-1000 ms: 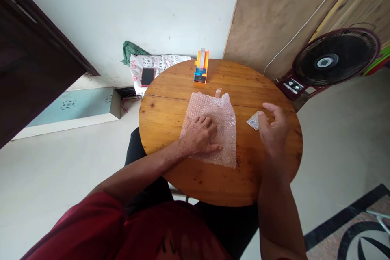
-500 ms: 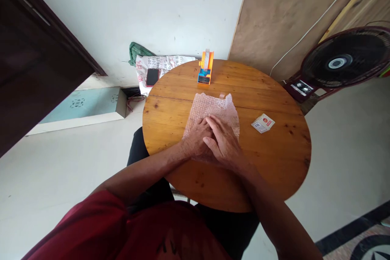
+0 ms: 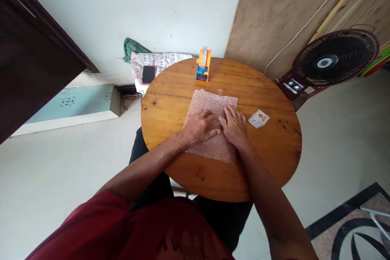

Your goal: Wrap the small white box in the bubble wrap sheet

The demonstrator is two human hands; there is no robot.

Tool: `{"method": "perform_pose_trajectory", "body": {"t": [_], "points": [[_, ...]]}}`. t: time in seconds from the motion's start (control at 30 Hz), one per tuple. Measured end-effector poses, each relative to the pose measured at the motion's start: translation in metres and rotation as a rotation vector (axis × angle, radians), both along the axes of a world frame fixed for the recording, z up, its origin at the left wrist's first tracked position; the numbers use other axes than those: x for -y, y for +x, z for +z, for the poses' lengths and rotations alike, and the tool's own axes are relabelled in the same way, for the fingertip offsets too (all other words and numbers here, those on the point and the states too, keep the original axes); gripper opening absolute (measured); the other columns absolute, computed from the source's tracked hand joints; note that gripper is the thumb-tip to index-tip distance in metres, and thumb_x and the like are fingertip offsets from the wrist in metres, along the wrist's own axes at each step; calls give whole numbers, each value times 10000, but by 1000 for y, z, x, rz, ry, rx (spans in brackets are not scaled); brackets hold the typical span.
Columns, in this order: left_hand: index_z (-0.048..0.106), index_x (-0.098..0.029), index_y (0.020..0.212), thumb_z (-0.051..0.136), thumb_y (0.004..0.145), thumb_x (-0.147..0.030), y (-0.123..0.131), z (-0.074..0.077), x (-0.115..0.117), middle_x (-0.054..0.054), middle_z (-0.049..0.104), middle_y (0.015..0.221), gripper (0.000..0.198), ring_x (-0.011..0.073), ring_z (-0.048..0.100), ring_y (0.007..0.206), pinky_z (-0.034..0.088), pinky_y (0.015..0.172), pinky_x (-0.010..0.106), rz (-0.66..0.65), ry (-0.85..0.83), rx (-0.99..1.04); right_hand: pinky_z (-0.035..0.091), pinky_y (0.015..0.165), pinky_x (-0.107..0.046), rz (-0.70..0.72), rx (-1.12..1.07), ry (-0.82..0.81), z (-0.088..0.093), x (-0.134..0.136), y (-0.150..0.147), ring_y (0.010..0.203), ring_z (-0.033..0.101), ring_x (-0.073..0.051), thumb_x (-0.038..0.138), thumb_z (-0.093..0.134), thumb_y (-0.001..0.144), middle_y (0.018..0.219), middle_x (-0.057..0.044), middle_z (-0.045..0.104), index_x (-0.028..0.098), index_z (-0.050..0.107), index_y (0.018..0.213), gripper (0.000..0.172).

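Note:
A sheet of pinkish bubble wrap (image 3: 210, 150) lies flat on the round wooden table (image 3: 268, 158). My left hand (image 3: 200, 126) rests on its left half, fingers spread and holding nothing. On the right half lies my right hand (image 3: 234, 126), open too, its fingers stretched toward the far edge. A small gap separates the two hands. Beyond the wrap stands an orange and blue tape dispenser (image 3: 203, 65) with a roll of clear tape. To the right of my right hand is a small folded white card box with a red mark (image 3: 258, 118).
A black phone (image 3: 148, 74) lies on a printed white sack (image 3: 138, 83) past the table's far left edge, beside a green bag (image 3: 134, 48). A dark red fan (image 3: 330, 61) stands beyond the right side. A dark door is at the upper left.
My hands were overlapped at the middle of the bubble wrap and have moved apart, the right one to the right. The wrap's far right corner now lies flatter. The view has shifted slightly.

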State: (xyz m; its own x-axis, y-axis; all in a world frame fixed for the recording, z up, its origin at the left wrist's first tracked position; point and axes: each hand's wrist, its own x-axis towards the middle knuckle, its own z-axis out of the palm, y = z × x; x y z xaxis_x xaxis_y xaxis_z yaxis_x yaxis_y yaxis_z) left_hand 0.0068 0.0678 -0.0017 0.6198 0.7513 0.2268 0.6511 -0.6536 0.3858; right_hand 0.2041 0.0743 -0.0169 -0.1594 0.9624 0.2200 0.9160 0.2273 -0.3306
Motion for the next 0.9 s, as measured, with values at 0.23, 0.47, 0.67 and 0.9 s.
{"method": "perform_pose_trajectory", "body": {"t": [0.23, 0.47, 0.67, 0.9], "points": [[609, -174, 1332, 521, 975, -352, -12, -6, -13, 138, 542, 1462, 409, 343, 442, 1388, 354, 1144, 512, 253, 1, -107, 248, 1219, -563, -21, 102, -23, -1, 1, -4, 1489, 378, -338, 399, 369, 1014, 1602, -175, 434, 80, 471, 1497, 588], [594, -162, 1355, 678, 855, -557, -16, -5, -15, 161, 526, 1481, 643, 370, 427, 1394, 333, 1151, 518, 273, -24, -135, 240, 1232, -529, -24, 116, -49, 2, 1, 2, 1499, 366, -315, 419, 400, 999, 1618, -154, 414, 72, 421, 1532, 636], [545, -168, 1427, 722, 771, -674, -18, -9, -16, 183, 473, 1533, 848, 398, 371, 1441, 280, 1185, 549, 240, -53, -132, 296, 1202, -509, -63, 127, -21, 2, 2, 6, 1483, 391, -319, 381, 396, 1001, 1583, -193, 454, 45, 470, 1486, 594], [585, -155, 1393, 716, 797, -640, -15, -13, -14, 206, 500, 1499, 779, 414, 366, 1444, 244, 1197, 597, 250, 13, -67, 295, 1190, -527, -62, 181, 2, 7, 7, 3, 1471, 403, -338, 339, 371, 1018, 1565, -193, 479, 40, 503, 1458, 549]]}}
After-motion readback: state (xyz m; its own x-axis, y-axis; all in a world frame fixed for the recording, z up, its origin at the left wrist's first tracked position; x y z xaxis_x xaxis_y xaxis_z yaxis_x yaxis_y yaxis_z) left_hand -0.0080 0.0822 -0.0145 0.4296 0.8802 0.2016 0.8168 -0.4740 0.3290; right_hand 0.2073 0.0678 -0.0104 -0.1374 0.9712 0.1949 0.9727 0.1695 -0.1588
